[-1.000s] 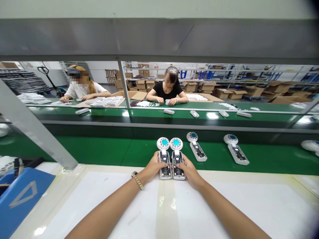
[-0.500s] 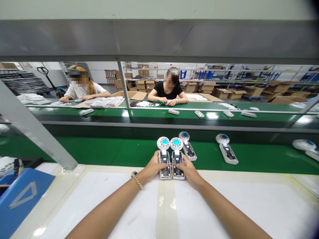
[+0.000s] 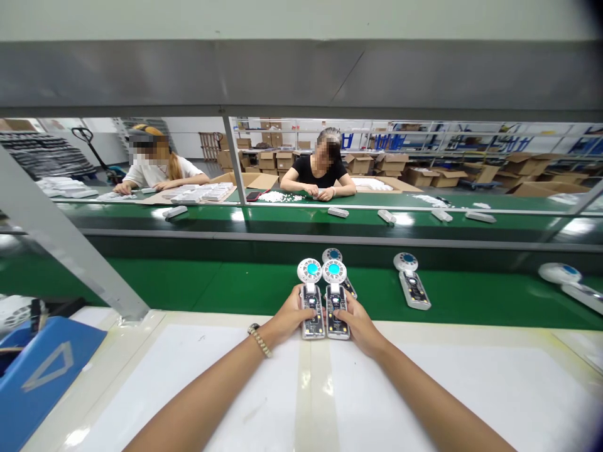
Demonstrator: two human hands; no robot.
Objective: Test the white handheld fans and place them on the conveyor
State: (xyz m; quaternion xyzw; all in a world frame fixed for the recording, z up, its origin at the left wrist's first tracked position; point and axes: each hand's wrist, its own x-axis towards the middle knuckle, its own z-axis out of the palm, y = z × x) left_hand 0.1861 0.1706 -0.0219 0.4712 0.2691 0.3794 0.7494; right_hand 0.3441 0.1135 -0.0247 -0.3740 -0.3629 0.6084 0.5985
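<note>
Devices of clear and white plastic, each with a round, blue-centred head and an oblong body showing a dark circuit board, are held side by side, heads pointed away from the wrists. The left-hand device is gripped by the left hand, the right-hand device by the right hand; both hands are partly closed, thumbs laid over the fronts, the other fingers mostly hidden. The bodies are parted by a narrow gap; whether the heads touch cannot be told. A gold-toned link band is worn on the left wrist. Beneath the forearms, a glossy white worktop is seen, bordered beyond the hands by a smooth green belt. Behind the right-hand device, a similar white-headed device is partly hidden; another matching device is placed to the right of the hands. Well to their left, a blue plastic bin is marked with a pale triangle. Far beyond the hands, a person in a black top is seen.
</note>
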